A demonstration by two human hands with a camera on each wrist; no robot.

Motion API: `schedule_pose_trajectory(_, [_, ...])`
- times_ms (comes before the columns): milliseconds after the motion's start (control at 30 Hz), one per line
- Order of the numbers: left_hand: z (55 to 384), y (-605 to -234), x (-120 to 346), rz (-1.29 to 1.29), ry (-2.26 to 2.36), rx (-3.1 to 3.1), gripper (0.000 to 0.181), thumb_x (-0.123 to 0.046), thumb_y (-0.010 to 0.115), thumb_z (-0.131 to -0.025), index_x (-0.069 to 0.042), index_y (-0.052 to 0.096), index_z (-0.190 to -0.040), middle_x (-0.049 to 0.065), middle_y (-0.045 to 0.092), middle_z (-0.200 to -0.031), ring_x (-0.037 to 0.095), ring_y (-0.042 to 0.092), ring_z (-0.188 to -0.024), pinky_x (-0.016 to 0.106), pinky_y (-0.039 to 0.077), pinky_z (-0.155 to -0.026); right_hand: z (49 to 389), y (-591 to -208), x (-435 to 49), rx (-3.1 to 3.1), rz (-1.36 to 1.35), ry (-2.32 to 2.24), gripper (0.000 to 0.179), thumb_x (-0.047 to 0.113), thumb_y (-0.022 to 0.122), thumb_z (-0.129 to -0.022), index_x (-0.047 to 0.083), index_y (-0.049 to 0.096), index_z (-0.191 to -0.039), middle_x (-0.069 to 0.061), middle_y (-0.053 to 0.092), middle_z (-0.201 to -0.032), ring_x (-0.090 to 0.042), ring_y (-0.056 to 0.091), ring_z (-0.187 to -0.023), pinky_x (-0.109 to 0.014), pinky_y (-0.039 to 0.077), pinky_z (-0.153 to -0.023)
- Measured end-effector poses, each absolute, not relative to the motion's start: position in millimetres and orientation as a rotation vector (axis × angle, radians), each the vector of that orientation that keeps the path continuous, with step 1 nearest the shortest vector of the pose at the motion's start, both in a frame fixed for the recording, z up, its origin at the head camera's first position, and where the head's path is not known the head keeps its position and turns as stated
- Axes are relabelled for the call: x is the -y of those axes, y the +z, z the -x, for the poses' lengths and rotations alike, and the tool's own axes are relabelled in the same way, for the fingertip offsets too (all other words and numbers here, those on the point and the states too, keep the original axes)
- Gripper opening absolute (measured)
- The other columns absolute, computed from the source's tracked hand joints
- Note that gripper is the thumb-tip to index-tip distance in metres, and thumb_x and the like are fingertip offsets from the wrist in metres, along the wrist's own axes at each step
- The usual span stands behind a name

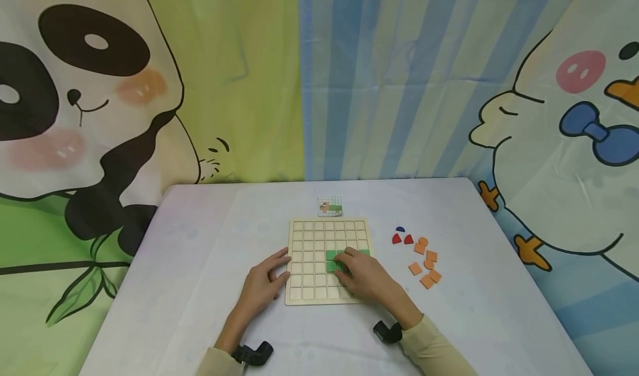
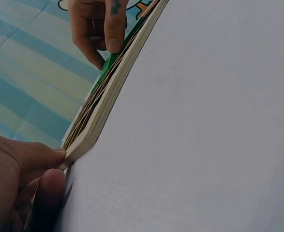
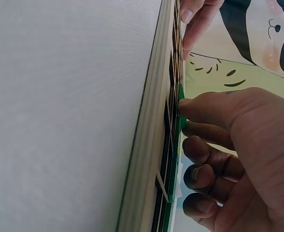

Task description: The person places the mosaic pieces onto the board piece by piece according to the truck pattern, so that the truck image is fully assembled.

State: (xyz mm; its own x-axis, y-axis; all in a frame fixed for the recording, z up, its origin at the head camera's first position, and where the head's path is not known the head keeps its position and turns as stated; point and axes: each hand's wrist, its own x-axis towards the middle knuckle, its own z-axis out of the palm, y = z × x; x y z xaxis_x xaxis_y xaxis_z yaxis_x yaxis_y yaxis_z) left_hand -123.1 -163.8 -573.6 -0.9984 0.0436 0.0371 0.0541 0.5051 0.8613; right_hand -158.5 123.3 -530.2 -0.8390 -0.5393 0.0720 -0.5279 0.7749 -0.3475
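Observation:
A pale wooden grid board (image 1: 309,301) lies on the table, its square cells partly filled with green tiles (image 1: 331,254). At its left edge is my left hand (image 1: 259,284), with thumb and index fingertips touching the side. In the left wrist view, the left thumb (image 2: 40,153) rests at the board's corner. Over the right half of the board, my right hand (image 1: 366,276) pinches a green square tile (image 3: 182,121) between thumb and index finger. That tile is right at the grid's surface. The right hand hides several cells beneath it.
Right of the board lie several orange pieces (image 1: 415,268), squares and circles, with two red pieces (image 1: 396,238) and a blue half circle (image 1: 400,229). Behind the board is a small picture card (image 1: 330,206). A cartoon-printed curtain (image 1: 249,87) hangs behind the white table (image 1: 199,226).

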Motion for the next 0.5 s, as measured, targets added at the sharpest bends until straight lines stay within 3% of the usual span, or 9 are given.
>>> schedule_pose_trajectory(500, [123,-573,164,0.08,-1.577,2.718,0.045,-0.009,0.078,-0.095,-0.015,0.071,-0.139,-0.006,0.059,-0.158,0.009,0.052,-0.047,0.025,0.044,-0.045,164,-527,-141,-2.965,0.803,-0.615,0.027,0.027,0.08,-0.095,0.016,0.076,-0.119,0.01,0.055,-0.085,-0.005,0.047,-0.071,-0.02,0.041,-0.062])
